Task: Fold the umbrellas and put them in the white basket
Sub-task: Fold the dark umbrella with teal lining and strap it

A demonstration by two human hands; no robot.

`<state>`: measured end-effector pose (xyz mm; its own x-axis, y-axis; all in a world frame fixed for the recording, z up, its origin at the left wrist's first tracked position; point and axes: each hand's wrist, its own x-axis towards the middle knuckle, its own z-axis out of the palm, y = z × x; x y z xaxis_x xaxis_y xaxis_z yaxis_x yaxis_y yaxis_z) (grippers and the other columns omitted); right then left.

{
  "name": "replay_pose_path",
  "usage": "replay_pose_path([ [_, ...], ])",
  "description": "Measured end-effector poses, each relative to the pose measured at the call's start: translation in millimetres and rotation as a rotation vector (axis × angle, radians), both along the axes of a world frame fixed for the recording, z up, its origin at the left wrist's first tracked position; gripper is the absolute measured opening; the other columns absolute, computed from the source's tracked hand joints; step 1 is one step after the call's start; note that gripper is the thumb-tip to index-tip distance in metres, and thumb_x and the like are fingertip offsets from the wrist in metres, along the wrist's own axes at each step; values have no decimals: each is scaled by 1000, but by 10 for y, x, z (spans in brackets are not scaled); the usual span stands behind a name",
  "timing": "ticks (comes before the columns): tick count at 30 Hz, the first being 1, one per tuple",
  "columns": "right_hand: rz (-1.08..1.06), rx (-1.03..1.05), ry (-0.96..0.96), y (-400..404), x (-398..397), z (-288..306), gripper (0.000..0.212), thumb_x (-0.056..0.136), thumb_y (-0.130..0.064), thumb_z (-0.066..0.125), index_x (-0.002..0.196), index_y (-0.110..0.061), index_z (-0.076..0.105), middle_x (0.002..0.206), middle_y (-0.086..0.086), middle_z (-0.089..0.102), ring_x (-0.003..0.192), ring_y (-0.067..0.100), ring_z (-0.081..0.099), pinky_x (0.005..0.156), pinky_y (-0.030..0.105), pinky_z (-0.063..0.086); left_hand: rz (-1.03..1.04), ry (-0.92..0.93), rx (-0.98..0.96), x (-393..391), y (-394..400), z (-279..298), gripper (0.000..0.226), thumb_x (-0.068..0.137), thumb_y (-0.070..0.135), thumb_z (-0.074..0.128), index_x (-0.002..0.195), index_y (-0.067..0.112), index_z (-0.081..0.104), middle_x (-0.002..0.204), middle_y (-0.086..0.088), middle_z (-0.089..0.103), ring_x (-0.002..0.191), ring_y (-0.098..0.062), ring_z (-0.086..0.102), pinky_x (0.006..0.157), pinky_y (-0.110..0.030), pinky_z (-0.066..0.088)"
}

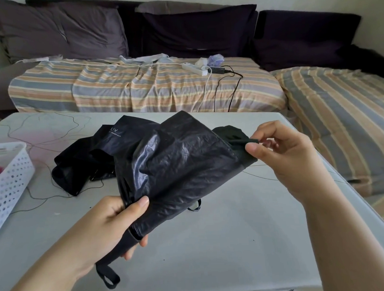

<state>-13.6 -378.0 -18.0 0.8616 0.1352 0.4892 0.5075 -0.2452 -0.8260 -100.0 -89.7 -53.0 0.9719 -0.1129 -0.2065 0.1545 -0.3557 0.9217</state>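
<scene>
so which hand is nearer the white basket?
Left. The left hand holds the black umbrella at its handle end, nearer the white basket at the table's left edge. The right hand pinches the canopy's far-right tip.

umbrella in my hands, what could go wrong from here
The right hand pinches only one edge of the umbrella, so the loose folds may spring open. The left hand grips the handle end while the wrist strap dangles and could snag. The basket sits at the table's left edge and could be nudged off.
</scene>
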Motion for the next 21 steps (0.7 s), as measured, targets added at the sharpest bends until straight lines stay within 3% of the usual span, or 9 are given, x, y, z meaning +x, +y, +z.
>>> replay_pose_path([
  [2,-20,-11,-85,17,-36,34,5,68,-40,70,71,-43,67,80,-19,61,80,7,53,79,28,40,-4,-8,20,15,20,-16,89,44,91,55,58,4,62,66,-27,63,45,-25,52,49,-30,44],
  [6,-21,-48,-83,67,-83,41,11,80,-29,64,74,-39,62,84,-14,69,86,13,61,85,37,46,-10,-19,27,21,35,-15,88,46,92,53,57,5,63,65,-29,62,46,-25,51,51,-30,43],
  [11,-111,-124,-125,146,-103,15,14,85,-20,55,78,-31,50,79,-27,59,80,-5,53,77,8,38,-5,-16,26,7,23,-11,87,47,91,53,58,5,64,67,-33,61,46,-25,51,49,-30,42],
  [13,-144,-129,-182,166,-119,23,16,85,-21,57,80,-34,50,80,-28,56,83,-6,51,78,5,35,-2,-11,20,2,18,2,86,48,89,54,58,5,64,68,-33,61,46,-25,51,49,-30,43],
  [16,-183,-172,-273,216,-160,40,13,85,-33,52,81,-44,47,85,-30,54,89,5,50,84,21,40,13,1,-7,-6,8,31,76,56,78,56,58,3,62,65,-28,62,45,-25,50,48,-30,41],
  [18,-247,-214,-347,246,-164,26,10,87,-32,48,84,-41,45,87,-31,53,87,0,46,82,33,39,25,-2,-19,-11,-19,50,69,60,71,52,56,3,62,62,-25,62,44,-24,50,50,-29,40],
  [21,-429,-274,-455,282,-109,-43,10,92,-23,49,85,-28,46,76,-17,51,80,4,46,86,24,30,35,-34,9,-33,-96,56,68,65,71,49,56,5,63,57,-21,62,45,-24,50,52,-28,40],
])
